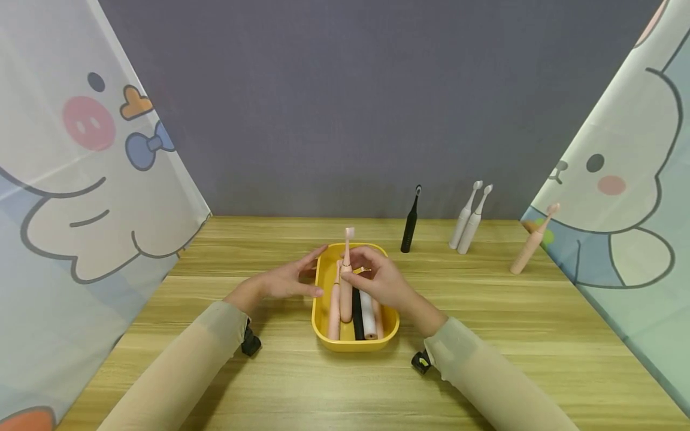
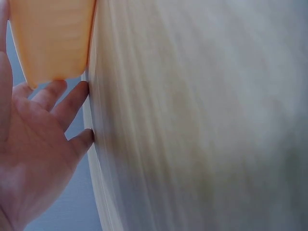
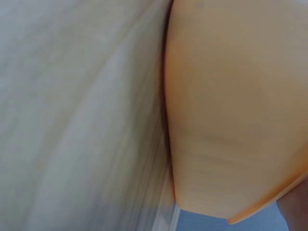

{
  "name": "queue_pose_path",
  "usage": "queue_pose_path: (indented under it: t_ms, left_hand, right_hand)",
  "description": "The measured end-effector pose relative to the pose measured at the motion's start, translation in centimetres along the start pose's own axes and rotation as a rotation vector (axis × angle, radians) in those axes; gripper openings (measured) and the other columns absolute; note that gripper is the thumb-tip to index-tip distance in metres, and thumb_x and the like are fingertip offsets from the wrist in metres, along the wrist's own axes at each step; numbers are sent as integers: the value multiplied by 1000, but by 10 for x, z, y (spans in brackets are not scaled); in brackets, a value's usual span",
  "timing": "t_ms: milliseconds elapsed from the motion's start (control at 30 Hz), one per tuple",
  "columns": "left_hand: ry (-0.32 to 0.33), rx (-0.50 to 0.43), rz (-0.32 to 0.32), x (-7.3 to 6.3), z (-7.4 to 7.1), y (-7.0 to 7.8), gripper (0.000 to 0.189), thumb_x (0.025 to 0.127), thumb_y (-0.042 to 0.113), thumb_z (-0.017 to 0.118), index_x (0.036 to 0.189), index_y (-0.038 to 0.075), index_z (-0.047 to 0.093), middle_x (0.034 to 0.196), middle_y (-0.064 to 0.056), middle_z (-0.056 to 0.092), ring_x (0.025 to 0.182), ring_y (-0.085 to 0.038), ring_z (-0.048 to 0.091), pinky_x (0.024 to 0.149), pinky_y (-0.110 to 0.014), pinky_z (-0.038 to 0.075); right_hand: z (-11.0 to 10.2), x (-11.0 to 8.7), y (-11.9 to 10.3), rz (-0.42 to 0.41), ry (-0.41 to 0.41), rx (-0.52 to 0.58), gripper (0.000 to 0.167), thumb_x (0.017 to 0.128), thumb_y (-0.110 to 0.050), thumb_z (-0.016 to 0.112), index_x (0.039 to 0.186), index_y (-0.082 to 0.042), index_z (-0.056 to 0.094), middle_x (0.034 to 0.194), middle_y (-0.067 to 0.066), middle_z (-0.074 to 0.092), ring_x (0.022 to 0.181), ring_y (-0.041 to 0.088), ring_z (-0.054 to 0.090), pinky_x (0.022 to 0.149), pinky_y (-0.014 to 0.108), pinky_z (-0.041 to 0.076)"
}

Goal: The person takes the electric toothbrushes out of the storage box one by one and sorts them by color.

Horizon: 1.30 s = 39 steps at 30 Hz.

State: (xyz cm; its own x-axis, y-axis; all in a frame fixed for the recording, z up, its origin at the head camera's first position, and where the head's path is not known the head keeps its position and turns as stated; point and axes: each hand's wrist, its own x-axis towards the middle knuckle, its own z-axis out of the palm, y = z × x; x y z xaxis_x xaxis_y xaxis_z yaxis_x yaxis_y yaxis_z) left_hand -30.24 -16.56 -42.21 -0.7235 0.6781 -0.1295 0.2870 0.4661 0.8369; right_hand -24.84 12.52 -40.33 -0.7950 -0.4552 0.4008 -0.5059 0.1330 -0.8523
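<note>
A yellow rectangular bin (image 1: 356,346) with rounded corners sits on the table. My right hand (image 1: 385,282) reaches over its right side and pinches a pink electric toothbrush (image 1: 346,305), brush head up, between thumb and fingers. Inside the bin lie another pink electric toothbrush (image 1: 334,311), a black handle (image 1: 358,320), a white handle (image 1: 368,314) and a further pink handle (image 1: 379,320), their upper ends partly hidden by my right hand. My left hand (image 1: 283,282) rests at the bin's left wall with loosely extended fingers; the left wrist view shows fingertips against the bin (image 2: 53,43).
Behind the bin to the right, a black electric toothbrush (image 1: 410,227) stands upright. Farther right stand two white electric toothbrushes (image 1: 460,227) side by side and a pink one (image 1: 528,251). A grey panel (image 1: 345,120) closes the table's back; printed cloths hang at both sides.
</note>
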Motion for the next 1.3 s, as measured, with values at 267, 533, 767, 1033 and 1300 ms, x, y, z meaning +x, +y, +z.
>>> queue_pose_path:
  t_ms: [267,533,767,1033,1300]
  left_hand:
    - [3,6,5,0,0,-2,119,96,50,85,178,35,0,182,-17,26,166,-43,29,132,-74,23]
    - [1,9,0,0,0,-3,119,96,51,84,178,37,0,183,-14,26,166,-42,30,132,-73,25]
    - [0,6,4,0,0,-2,120,96,53,84,178,35,-1,183,-15,25,166,-43,30,131,-74,24]
    - [3,16,7,0,0,-3,117,98,48,83,178,34,-1,183,-15,23,167,-43,29,132,-74,25]
    - [-10,-13,12,0,0,-2,118,97,48,84,178,35,-1,183,-15,23,167,-43,28,132,-74,24]
  right_hand:
    - [-2,-2,2,73,-75,31,44,104,-4,75,144,2,58,136,23,67,114,28,73,89,29,66]
    - [-3,-3,3,129,-114,-21,52,104,-9,76,152,-9,57,135,16,67,117,28,71,92,32,65]
    - [-4,-3,5,131,-146,-23,55,102,-6,76,153,-12,58,134,14,68,116,25,71,90,35,65]
    - [-4,-2,3,138,-188,-71,58,102,-12,76,156,-6,55,134,13,70,114,23,72,94,38,65]
    - [-3,-3,4,151,-171,-74,57,102,-12,77,155,-7,57,132,12,70,113,23,70,95,43,64]
